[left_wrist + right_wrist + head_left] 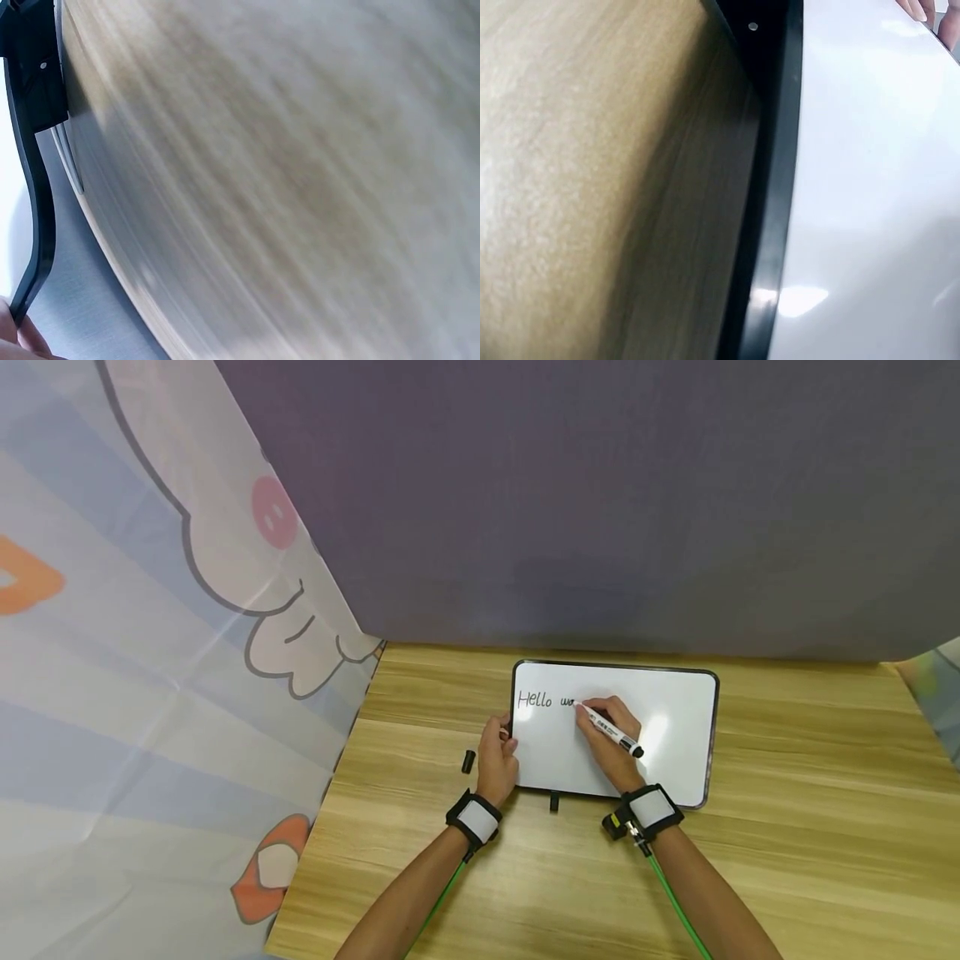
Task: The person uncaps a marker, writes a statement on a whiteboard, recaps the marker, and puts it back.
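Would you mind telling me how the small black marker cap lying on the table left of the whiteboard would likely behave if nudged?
The marker cap looks like a short cylinder lying on its side, so it would probably roll. It is small, likely light, and the wooden table looks smooth, so it may skid. The left hand, beside it on the whiteboard edge, could easily knock it.

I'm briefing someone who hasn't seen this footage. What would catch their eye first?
Mid-table lies a whiteboard reading "Hello w...", where the right hand holds a marker at the writing's end. The left hand grips the board's left edge, with a black cap lying just left of it.
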Available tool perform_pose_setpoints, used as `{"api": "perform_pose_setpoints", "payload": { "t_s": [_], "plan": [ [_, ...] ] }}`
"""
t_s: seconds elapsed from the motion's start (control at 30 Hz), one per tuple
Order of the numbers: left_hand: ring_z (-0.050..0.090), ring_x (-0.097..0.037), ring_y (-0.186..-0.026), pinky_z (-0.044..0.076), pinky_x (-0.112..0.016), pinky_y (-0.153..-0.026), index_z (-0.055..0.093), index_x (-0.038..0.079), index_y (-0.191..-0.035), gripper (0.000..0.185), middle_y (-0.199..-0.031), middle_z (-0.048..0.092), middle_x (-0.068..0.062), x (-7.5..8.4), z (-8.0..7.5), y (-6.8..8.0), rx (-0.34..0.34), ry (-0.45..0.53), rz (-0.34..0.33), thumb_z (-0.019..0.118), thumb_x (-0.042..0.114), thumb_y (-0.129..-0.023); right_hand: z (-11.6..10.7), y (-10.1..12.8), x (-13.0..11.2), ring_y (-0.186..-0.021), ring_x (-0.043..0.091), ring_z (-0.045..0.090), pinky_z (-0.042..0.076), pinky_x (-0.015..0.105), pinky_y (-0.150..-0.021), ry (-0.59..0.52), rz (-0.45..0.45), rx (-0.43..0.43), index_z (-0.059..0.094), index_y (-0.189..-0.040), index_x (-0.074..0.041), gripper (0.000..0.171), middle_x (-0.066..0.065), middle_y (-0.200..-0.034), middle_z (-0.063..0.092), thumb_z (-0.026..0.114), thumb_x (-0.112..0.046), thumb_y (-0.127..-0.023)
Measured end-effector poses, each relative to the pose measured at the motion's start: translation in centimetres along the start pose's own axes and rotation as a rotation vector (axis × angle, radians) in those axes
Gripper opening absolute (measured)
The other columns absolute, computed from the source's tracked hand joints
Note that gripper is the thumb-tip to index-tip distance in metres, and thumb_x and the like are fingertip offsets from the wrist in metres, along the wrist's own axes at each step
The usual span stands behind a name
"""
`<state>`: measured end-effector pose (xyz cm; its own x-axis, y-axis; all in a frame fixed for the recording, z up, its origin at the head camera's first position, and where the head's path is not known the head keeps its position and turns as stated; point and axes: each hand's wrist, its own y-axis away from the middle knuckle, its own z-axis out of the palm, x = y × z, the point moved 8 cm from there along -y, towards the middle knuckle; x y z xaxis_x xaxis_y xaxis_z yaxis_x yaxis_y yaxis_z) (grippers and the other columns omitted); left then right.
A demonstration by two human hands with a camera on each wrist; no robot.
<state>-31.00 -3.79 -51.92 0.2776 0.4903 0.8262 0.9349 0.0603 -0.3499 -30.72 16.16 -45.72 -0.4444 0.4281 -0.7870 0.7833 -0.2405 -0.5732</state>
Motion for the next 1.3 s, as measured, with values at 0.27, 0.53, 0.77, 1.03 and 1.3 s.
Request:
{"api": "perform_pose_setpoints", "payload": {
  "t_s": [0.27,0.53,0.77,1.03,1.3],
  "plan": [
    [0.053,-0.021,-0.082,0.045,-0.027,-0.072,0.051,-0.001,-0.118,0.039,-0.100,0.058,-0.014,0.1,0.0,0.2,0.000,-0.029,-0.004,0.054,-0.014,-0.081,-0.2,-0.2,0.4,-0.064,-0.002,0.052,0.040,0.009,-0.057,-0.101,0.059,-0.031,0.066,-0.086,0.003,0.008,0.010,-0.075,0.062,0.068,-0.001,-0.079],
    [0.052,-0.020,-0.084,0.044,-0.027,-0.074,0.051,0.000,-0.118,0.037,-0.101,0.057,-0.013,-0.2,-0.1,0.5,-0.012,-0.045,-0.045,0.054,-0.011,-0.083,-0.7,0.0,0.7,-0.060,-0.001,0.056,0.044,0.013,-0.052,-0.179,0.094,-0.037,0.066,-0.086,0.006,0.009,0.010,-0.075,0.061,0.067,-0.001,-0.080],
    [0.052,-0.020,-0.084,0.044,-0.027,-0.074,0.050,-0.001,-0.118,0.037,-0.102,0.057,-0.013,-0.1,-0.1,0.2,-0.019,-0.041,-0.024,0.053,-0.011,-0.083,-0.8,-0.1,0.3,-0.067,-0.002,0.053,0.042,0.011,-0.058,-0.083,0.024,-0.039,0.069,-0.087,0.001,0.010,0.012,-0.077,0.063,0.071,-0.002,-0.078],
    [0.051,-0.020,-0.084,0.043,-0.026,-0.074,0.050,0.000,-0.118,0.035,-0.102,0.056,-0.013,-0.3,0.0,0.1,-0.036,-0.030,-0.030,0.052,-0.010,-0.085,-0.2,0.1,2.3,-0.067,0.001,0.053,0.041,0.012,-0.058,-0.028,-0.042,-0.025,0.071,-0.087,-0.008,0.009,0.004,-0.077,0.063,0.073,-0.011,-0.078],
    [0.051,-0.020,-0.085,0.044,-0.027,-0.074,0.049,0.000,-0.117,0.036,-0.105,0.057,-0.014,-0.5,0.1,0.0,-0.028,-0.022,-0.012,0.052,-0.012,-0.083,-0.2,-0.3,-0.1,-0.068,-0.002,0.049,0.038,0.007,-0.059,0.001,-0.020,-0.032,0.069,-0.086,0.002,0.010,0.013,-0.076,0.063,0.072,-0.002,-0.077]
  ]
}}
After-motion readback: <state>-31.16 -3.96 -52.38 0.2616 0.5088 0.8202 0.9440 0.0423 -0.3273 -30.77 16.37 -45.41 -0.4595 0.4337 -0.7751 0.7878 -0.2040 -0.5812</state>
